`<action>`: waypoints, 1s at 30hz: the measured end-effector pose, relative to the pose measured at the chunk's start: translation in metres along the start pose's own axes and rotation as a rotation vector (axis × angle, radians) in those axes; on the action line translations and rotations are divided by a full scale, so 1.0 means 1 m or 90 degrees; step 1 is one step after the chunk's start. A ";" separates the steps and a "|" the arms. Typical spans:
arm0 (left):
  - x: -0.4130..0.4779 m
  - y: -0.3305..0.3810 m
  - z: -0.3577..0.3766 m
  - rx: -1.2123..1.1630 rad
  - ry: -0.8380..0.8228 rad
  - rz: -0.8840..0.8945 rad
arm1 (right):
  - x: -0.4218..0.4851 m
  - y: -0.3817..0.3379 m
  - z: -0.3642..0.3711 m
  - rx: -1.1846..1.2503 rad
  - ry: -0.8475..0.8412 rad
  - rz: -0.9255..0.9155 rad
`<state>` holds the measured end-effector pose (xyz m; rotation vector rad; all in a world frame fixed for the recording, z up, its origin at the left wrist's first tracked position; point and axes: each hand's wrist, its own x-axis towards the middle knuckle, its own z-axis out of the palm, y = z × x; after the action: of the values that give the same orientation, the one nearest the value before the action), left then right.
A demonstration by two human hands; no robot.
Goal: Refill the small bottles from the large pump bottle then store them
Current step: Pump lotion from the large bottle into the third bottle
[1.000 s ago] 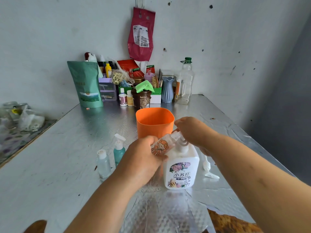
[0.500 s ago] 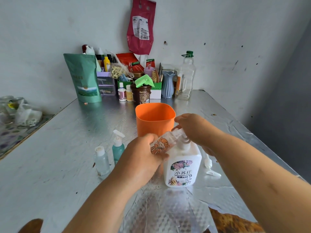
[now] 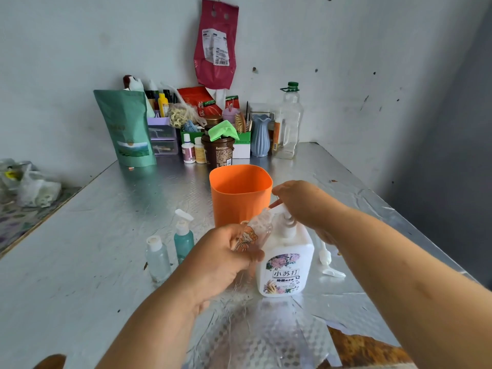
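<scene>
1. Here, the left hand (image 3: 221, 259) curls fingers and thumb round a small clear bottle (image 3: 253, 233) with an orange cartoon label, its neck tilted toward 1 o'clock, up at the nozzle.
2. The right hand (image 3: 300, 203) lies over the head of the large pump bottle (image 3: 286, 265), fingers bent down around it; this bottle stands upright on the table (image 3: 80, 262).
3. An orange cup (image 3: 239, 193) stands at its 11 o'clock, just behind.
4. At its 9 o'clock stand a teal bottle (image 3: 183, 238) and a clear capped bottle (image 3: 157, 258); a loose white pump (image 3: 326, 259) lies at 3 o'clock.
</scene>
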<state>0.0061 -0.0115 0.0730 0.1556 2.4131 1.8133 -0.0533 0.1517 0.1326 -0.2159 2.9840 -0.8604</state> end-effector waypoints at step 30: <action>0.003 0.004 0.006 0.134 0.074 0.030 | 0.000 -0.004 0.002 -0.019 -0.009 0.019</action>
<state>0.0039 -0.0045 0.0750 0.1305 2.7005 1.6246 -0.0524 0.1474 0.1335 -0.1777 2.9807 -0.8079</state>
